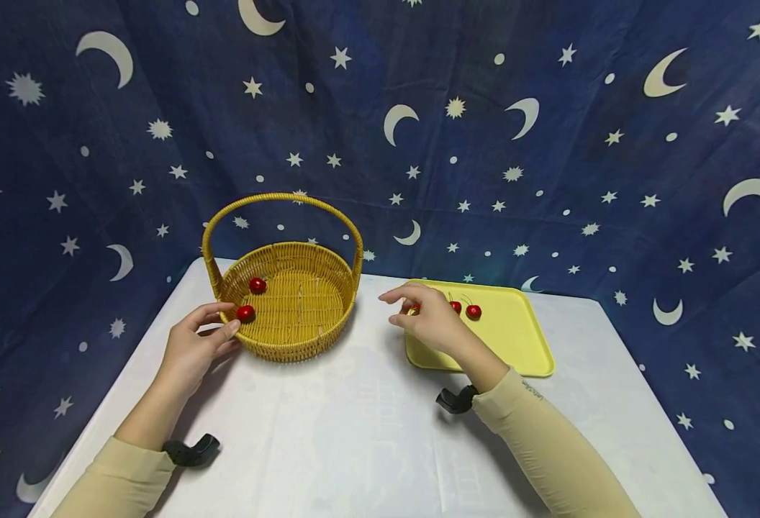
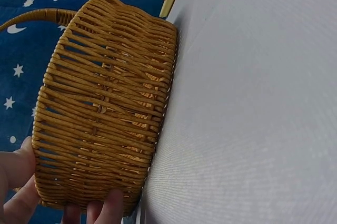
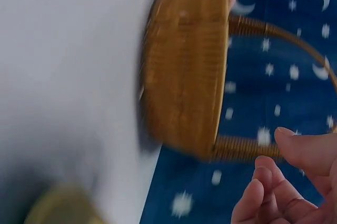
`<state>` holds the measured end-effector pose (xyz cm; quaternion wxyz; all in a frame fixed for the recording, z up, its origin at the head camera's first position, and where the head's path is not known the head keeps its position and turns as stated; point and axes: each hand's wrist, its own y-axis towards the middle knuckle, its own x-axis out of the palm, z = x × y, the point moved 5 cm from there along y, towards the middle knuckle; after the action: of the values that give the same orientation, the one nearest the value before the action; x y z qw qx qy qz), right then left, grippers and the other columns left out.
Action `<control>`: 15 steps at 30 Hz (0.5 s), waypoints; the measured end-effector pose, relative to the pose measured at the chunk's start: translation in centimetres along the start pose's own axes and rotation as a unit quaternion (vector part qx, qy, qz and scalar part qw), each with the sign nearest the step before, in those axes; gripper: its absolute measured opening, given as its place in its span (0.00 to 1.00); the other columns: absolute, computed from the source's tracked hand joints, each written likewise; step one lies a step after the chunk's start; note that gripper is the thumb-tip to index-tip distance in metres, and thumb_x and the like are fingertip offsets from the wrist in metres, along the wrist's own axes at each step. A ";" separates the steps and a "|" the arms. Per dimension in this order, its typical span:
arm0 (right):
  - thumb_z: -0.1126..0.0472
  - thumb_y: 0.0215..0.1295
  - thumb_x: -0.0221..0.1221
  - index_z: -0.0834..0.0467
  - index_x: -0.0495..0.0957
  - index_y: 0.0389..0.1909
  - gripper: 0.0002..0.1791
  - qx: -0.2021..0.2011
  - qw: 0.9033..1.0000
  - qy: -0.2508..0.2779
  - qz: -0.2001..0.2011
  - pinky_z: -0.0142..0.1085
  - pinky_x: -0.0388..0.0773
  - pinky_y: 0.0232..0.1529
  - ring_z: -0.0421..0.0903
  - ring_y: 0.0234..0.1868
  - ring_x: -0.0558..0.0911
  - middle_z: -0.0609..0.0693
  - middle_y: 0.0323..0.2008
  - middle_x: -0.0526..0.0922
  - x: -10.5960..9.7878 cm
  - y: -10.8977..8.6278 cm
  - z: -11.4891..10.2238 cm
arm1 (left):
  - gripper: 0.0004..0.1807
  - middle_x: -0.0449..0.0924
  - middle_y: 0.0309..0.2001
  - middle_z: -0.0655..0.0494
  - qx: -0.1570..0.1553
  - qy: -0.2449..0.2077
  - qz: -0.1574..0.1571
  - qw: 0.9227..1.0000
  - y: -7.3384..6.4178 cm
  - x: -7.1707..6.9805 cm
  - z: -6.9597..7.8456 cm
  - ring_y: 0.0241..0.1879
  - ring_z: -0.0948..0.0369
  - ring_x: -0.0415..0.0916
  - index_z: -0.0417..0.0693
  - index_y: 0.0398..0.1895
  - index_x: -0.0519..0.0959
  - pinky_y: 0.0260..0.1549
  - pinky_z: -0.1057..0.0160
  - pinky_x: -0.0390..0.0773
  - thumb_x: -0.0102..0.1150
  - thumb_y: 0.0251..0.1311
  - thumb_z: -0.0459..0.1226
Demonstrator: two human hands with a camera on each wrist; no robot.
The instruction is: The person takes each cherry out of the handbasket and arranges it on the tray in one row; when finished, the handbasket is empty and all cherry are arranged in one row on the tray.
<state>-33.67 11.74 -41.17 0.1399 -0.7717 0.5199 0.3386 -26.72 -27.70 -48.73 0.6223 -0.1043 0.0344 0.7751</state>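
- Grasping, with the left hand (image 1: pixel 192 347), the left rim of the round golden-brown wicker basket (image 1: pixel 296 316), fingertips pressing against the outer wall.
- Hovering with the right hand (image 1: pixel 435 316) by the left end of the rectangular yellow tray (image 1: pixel 503 342), parting thumb from fingers, gripping nothing.
- Observing two small, round, glossy red cherries (image 1: pixel 258 285) inside the basket at its left side, one just beside the left thumb.
- Seeing two stemmed red cherries (image 1: pixel 473 312) on the tray, plus a partly hidden red one behind the right hand.
- Locating the basket upright on the white-covered table (image 1: pixel 354 424), well left of the tray.
- Noting a dark-blue moon-and-star cloth backdrop (image 1: pixel 548 158) behind.
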 end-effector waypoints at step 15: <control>0.63 0.70 0.71 0.49 0.81 0.69 0.27 -0.115 0.984 -0.074 -0.115 0.39 0.87 0.56 0.48 0.52 0.85 0.50 0.60 0.86 11.0 6.2 -7.1 | 0.29 0.68 0.67 0.42 0.000 0.000 0.000 1.000 0.2 0.0 -0.2 0.44 0.73 0.81 0.43 0.76 0.72 0.47 0.66 0.91 0.66 0.75 0.38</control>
<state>-33.99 -2.65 -42.42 0.1266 -0.8101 0.3731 0.4343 -26.86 -27.77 -48.98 0.6225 -0.1037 0.0343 0.7749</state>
